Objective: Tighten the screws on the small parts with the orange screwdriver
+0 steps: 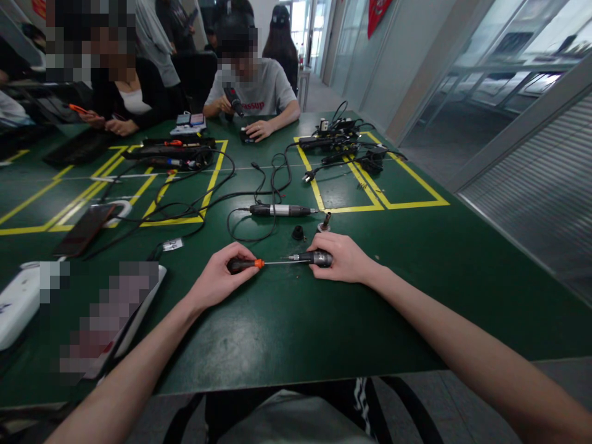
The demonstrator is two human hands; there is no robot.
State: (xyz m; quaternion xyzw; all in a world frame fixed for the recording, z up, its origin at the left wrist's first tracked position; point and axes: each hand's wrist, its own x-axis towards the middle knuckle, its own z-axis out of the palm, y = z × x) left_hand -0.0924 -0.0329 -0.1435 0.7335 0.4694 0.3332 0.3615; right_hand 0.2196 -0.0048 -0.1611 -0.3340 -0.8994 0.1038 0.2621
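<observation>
My left hand (222,271) is closed round the black and orange handle of a screwdriver (258,263). Its thin metal shaft points right, reaching the part in my other hand. My right hand (345,258) grips a dark cylindrical tool part (322,258) with a narrow metal tip facing left. Whether the shaft touches that part I cannot tell. Just beyond my hands lie a small black cap (298,232) and a short metal piece with a round base (324,224). Behind them rests a corded electric screwdriver (283,210) with a silver band.
The green table (259,345) carries yellow tape outlines. Tangled cables and adapters (342,143) lie at the back right, a tool pouch (176,153) at the back left. A phone (86,229) and a white power strip (21,299) are at left. A person opposite holds a power tool (233,100).
</observation>
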